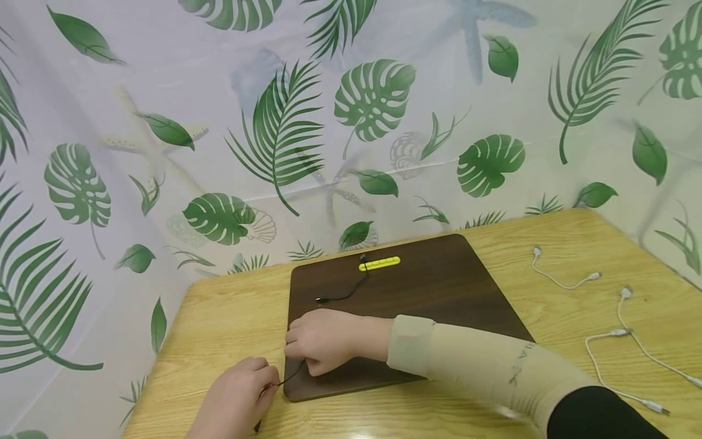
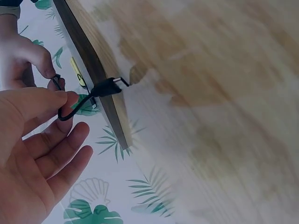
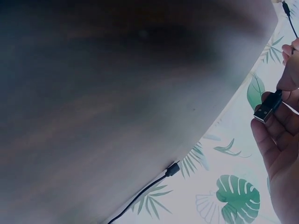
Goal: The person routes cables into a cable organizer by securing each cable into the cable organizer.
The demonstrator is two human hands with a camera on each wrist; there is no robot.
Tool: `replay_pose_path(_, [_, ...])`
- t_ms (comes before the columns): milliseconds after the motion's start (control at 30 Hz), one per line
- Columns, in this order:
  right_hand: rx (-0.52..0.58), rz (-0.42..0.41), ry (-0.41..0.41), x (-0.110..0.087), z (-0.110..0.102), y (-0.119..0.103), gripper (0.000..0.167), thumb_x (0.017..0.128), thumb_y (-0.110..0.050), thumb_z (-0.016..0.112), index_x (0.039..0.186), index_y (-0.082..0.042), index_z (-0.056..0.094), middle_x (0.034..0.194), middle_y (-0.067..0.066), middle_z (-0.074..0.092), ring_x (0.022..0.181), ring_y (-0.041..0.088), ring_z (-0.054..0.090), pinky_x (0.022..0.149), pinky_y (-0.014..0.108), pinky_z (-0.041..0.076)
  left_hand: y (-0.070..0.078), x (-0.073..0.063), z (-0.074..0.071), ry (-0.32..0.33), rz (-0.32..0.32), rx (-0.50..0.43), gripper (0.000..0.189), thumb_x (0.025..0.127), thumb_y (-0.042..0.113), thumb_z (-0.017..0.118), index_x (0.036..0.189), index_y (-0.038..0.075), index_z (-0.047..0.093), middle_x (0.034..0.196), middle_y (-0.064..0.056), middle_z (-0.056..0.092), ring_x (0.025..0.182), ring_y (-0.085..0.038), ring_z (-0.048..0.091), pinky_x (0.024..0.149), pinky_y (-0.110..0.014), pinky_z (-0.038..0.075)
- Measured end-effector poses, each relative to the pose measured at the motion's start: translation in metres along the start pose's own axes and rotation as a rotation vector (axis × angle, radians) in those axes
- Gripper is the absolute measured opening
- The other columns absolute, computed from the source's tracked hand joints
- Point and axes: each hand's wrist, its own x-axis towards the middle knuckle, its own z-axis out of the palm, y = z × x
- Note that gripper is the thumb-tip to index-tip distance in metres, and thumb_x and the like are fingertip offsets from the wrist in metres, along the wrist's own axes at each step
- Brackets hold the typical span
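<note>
Holding one black cord (image 2: 103,88) between them, two hands meet by the brown board's (image 1: 433,292) near left corner. The left hand (image 1: 238,396) pinches it close to the small plug; the right hand (image 1: 326,338) pinches the flat metal-tipped plug (image 3: 267,108). Another black cord (image 1: 342,298) touches the yellow clip (image 1: 380,263). Dark letters mark the tan sleeve (image 1: 477,349), but I can't read them for sure.

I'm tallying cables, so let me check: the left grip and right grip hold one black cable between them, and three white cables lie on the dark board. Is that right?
Not quite: the three white cables lie on the wooden table, right of the dark board, as the head view shows. The left grip and right grip do hold one black cable between them.
</note>
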Motion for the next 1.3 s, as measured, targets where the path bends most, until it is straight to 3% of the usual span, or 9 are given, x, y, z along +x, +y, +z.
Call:
replay_pose_path(167, [-0.034, 0.016, -0.008, -0.007, 0.0, 0.0, 0.009, 0.089, -0.016, 0.069, 0.085, -0.021, 0.063, 0.084, -0.007, 0.059, 0.077, 0.011, 0.042, 0.069, 0.023, 0.032, 0.003, 0.005, 0.001, -0.001, 0.008, -0.007, 0.023, 0.086, 0.007, 0.086, 0.078, 0.023, 0.071, 0.074, 0.015, 0.054, 0.067, 0.003, 0.045, 0.06, -0.018, 0.043])
replay_pose_path(400, [-0.037, 0.027, 0.005, -0.019, 0.001, 0.003, 0.009, 0.089, -0.017, 0.069, 0.085, -0.021, 0.062, 0.082, -0.007, 0.057, 0.075, 0.011, 0.04, 0.069, 0.023, 0.028, 0.007, 0.015, 0.001, -0.007, 0.028, -0.013, 0.027, 0.084, 0.005, 0.086, 0.075, 0.023, 0.069, 0.072, 0.015, 0.051, 0.066, 0.002, 0.043, 0.06, -0.018, 0.042])
replay_pose_path(1000, [-0.021, 0.061, -0.003, -0.055, -0.005, 0.012, 0.011, 0.089, -0.014, 0.07, 0.087, -0.02, 0.061, 0.083, -0.006, 0.056, 0.074, 0.013, 0.037, 0.069, 0.024, 0.027, 0.02, 0.047, 0.006, 0.037, 0.183, 0.033, 0.035, 0.084, 0.004, 0.085, 0.069, 0.024, 0.06, 0.068, 0.011, 0.045, 0.063, -0.002, 0.037, 0.06, -0.019, 0.037])
replay_pose_path(1300, [-0.046, 0.079, -0.012, -0.071, -0.007, 0.016, 0.013, 0.088, -0.016, 0.071, 0.087, -0.021, 0.06, 0.086, -0.005, 0.06, 0.076, 0.014, 0.047, 0.068, 0.025, 0.037, 0.027, 0.063, 0.009, 0.06, 0.228, 0.052, 0.037, 0.081, 0.003, 0.085, 0.066, 0.022, 0.057, 0.066, 0.012, 0.043, 0.063, -0.003, 0.035, 0.059, -0.017, 0.033])
